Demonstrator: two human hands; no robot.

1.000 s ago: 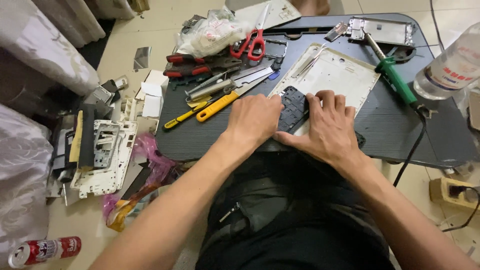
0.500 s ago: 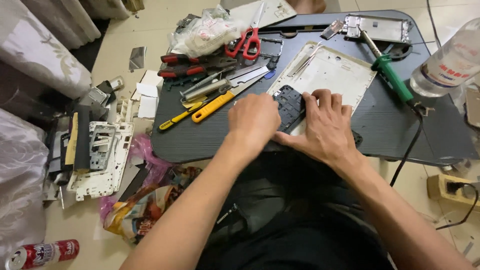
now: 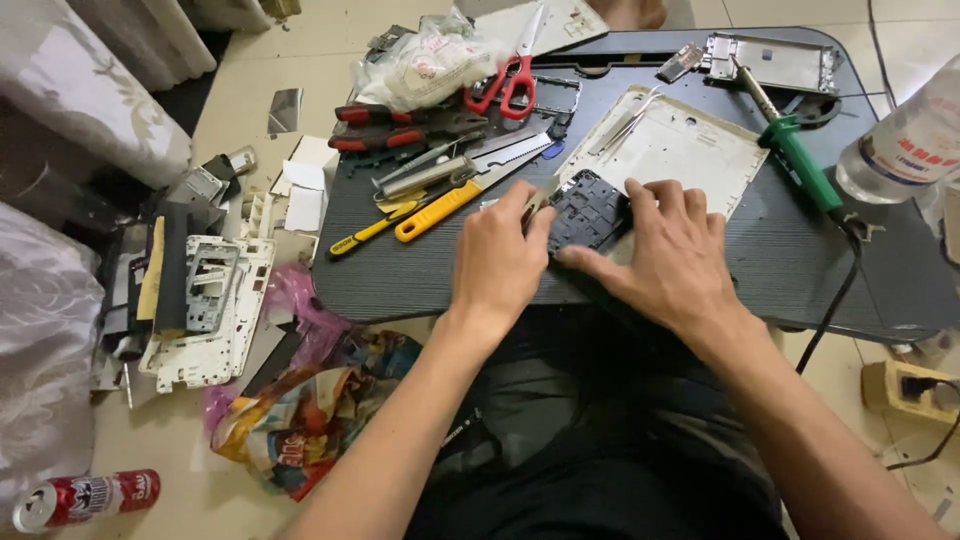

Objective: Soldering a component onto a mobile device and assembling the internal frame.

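A black phone-sized frame part (image 3: 590,205) lies on the dark table (image 3: 420,270), partly over a white device back shell (image 3: 690,140). My left hand (image 3: 497,258) is at the part's left edge, fingers pinched on a thin metal tool (image 3: 541,194) whose tip touches that edge. My right hand (image 3: 668,258) rests on the part's right side. Its fingers press down on top and its thumb runs along the near edge. The near half of the part is hidden under both hands.
On the table lie red scissors (image 3: 510,78), red-handled pliers (image 3: 385,125), a yellow-handled saw knife (image 3: 455,195), a green-handled iron (image 3: 800,160) with its cord, a metal frame (image 3: 775,55), a plastic bottle (image 3: 910,140). White frames (image 3: 205,310), a bag (image 3: 300,420) and a can (image 3: 85,500) lie on the floor.
Both hands stay on the black part. My left hand has drawn slightly toward me, and the metal tool's tip now shows at the part's left edge.
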